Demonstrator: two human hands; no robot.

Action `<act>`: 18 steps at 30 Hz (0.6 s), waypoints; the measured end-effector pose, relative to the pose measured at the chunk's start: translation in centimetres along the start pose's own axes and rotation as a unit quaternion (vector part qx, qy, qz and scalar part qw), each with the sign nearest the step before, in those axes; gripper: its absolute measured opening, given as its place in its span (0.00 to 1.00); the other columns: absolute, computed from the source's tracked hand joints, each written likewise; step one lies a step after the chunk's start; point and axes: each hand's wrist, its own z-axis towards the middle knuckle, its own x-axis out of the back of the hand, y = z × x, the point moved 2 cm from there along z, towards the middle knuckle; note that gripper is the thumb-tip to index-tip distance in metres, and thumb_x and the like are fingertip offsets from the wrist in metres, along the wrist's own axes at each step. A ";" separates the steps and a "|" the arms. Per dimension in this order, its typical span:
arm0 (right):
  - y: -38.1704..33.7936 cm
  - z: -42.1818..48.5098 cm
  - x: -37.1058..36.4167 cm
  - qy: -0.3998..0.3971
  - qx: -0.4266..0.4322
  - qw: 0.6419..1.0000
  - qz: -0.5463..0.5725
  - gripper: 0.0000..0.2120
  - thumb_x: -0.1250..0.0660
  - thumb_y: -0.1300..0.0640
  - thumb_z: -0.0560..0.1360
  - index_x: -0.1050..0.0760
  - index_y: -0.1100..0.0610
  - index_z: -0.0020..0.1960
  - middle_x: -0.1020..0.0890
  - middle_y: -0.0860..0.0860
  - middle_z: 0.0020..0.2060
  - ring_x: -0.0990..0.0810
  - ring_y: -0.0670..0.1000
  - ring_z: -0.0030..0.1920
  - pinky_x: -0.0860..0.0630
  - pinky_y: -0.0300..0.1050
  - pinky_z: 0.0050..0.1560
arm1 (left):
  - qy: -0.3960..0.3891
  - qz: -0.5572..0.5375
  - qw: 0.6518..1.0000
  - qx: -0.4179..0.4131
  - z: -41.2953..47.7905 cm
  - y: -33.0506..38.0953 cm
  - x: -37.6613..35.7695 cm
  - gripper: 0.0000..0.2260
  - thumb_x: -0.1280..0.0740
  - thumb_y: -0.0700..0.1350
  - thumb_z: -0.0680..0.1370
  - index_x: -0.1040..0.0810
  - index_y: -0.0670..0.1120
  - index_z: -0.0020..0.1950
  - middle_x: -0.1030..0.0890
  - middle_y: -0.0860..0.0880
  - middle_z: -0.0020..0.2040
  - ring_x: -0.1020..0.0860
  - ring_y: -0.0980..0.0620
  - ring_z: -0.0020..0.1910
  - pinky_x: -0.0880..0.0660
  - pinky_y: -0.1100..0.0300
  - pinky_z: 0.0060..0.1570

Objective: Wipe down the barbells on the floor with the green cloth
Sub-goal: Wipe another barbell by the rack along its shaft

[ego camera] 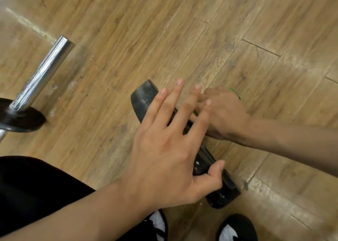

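Plate (144, 99), black, on edge on floor (182, 30). Left hand (164, 149): fingers spread over rim. Right hand (225, 116): fingers curled round cloth (235, 93), behind plate.

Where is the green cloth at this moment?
In the head view, right of centre, the green cloth is mostly hidden under the right hand, just behind the black plate.
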 end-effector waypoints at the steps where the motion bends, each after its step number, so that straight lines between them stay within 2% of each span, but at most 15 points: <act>1: -0.1 0.7 0.2 0.007 -0.014 1.000 0.007 0.23 0.47 0.48 0.81 0.19 0.58 0.41 0.19 0.56 0.35 0.20 0.60 0.35 0.31 0.50 0.39 | 0.001 0.001 1.000 -0.001 0.2 -0.1 0.0 0.37 0.36 0.63 0.75 0.24 0.39 0.75 0.32 0.36 0.79 0.41 0.35 0.82 0.48 0.42 0.82; 2: -0.2 0.7 0.2 0.013 -0.019 1.000 0.008 0.23 0.48 0.48 0.81 0.18 0.58 0.43 0.19 0.55 0.35 0.21 0.60 0.35 0.31 0.51 0.40 | 0.002 0.001 1.000 -0.002 0.4 -0.3 0.0 0.37 0.36 0.64 0.75 0.24 0.38 0.75 0.32 0.36 0.79 0.41 0.35 0.82 0.47 0.42 0.82; 3: -0.1 -0.1 -0.2 0.015 -0.013 1.000 0.007 0.23 0.48 0.48 0.83 0.18 0.58 0.50 0.18 0.56 0.40 0.20 0.60 0.41 0.30 0.53 0.45 | 0.001 0.000 1.000 -0.004 0.7 -0.5 0.0 0.38 0.36 0.64 0.75 0.25 0.38 0.75 0.33 0.36 0.79 0.40 0.36 0.82 0.47 0.42 0.82; 5: 0.0 -2.6 -0.8 0.042 0.012 0.999 0.003 0.22 0.46 0.48 0.86 0.21 0.61 0.65 0.18 0.59 0.56 0.20 0.63 0.57 0.29 0.58 0.63 | 0.000 -0.006 1.000 -0.007 0.7 -1.0 0.0 0.38 0.36 0.65 0.75 0.25 0.38 0.75 0.33 0.36 0.79 0.40 0.36 0.82 0.47 0.42 0.82; 7: 0.6 -4.1 -0.8 0.054 0.049 0.997 -0.009 0.23 0.44 0.48 0.86 0.27 0.63 0.71 0.23 0.62 0.67 0.25 0.65 0.69 0.33 0.61 0.74 | 0.005 -0.008 1.000 -0.017 0.6 -1.6 -0.1 0.38 0.36 0.64 0.74 0.26 0.38 0.75 0.33 0.36 0.79 0.39 0.36 0.81 0.46 0.40 0.81; 9: 1.1 -2.8 -0.7 0.037 0.071 0.997 -0.007 0.22 0.46 0.46 0.86 0.27 0.63 0.68 0.22 0.63 0.65 0.24 0.65 0.67 0.31 0.61 0.72 | 0.004 -0.010 1.000 -0.018 0.6 -2.4 0.1 0.38 0.36 0.64 0.75 0.27 0.38 0.76 0.33 0.36 0.79 0.39 0.35 0.81 0.46 0.40 0.81; 12: 0.7 0.9 -0.9 0.031 0.033 0.999 -0.004 0.21 0.48 0.46 0.86 0.22 0.59 0.55 0.20 0.59 0.48 0.21 0.62 0.50 0.29 0.58 0.55 | -0.011 -0.022 1.000 -0.004 1.1 -5.0 0.5 0.38 0.38 0.63 0.76 0.29 0.38 0.78 0.33 0.35 0.79 0.39 0.35 0.81 0.47 0.39 0.81; 13: 0.4 1.4 -1.0 0.037 0.028 0.999 -0.004 0.21 0.48 0.47 0.86 0.22 0.59 0.54 0.20 0.58 0.48 0.22 0.62 0.50 0.30 0.58 0.55 | -0.021 -0.031 0.999 0.005 1.3 -6.1 0.8 0.37 0.38 0.62 0.77 0.30 0.37 0.78 0.33 0.35 0.79 0.39 0.36 0.81 0.48 0.39 0.82; 15: 0.4 1.3 -1.9 0.053 0.035 0.998 -0.009 0.21 0.49 0.48 0.87 0.23 0.60 0.62 0.20 0.59 0.58 0.23 0.63 0.59 0.30 0.59 0.65 | -0.044 -0.054 0.997 0.029 2.0 -8.5 1.3 0.36 0.40 0.61 0.79 0.33 0.37 0.80 0.34 0.35 0.79 0.41 0.37 0.82 0.50 0.40 0.82; 17: 0.9 0.5 -2.4 0.068 0.050 0.996 -0.013 0.21 0.48 0.50 0.88 0.26 0.61 0.71 0.23 0.60 0.68 0.27 0.64 0.71 0.36 0.60 0.76 | -0.053 -0.082 0.994 0.042 2.7 -10.3 1.2 0.35 0.41 0.60 0.80 0.34 0.37 0.80 0.34 0.36 0.79 0.41 0.38 0.82 0.51 0.41 0.82; 18: 1.1 0.5 -2.5 0.076 0.055 0.995 -0.011 0.22 0.48 0.50 0.88 0.27 0.61 0.73 0.25 0.61 0.71 0.29 0.65 0.74 0.39 0.60 0.79 | -0.055 -0.096 0.993 0.048 3.1 -11.3 1.2 0.35 0.42 0.60 0.81 0.34 0.38 0.80 0.33 0.37 0.80 0.42 0.39 0.83 0.51 0.41 0.82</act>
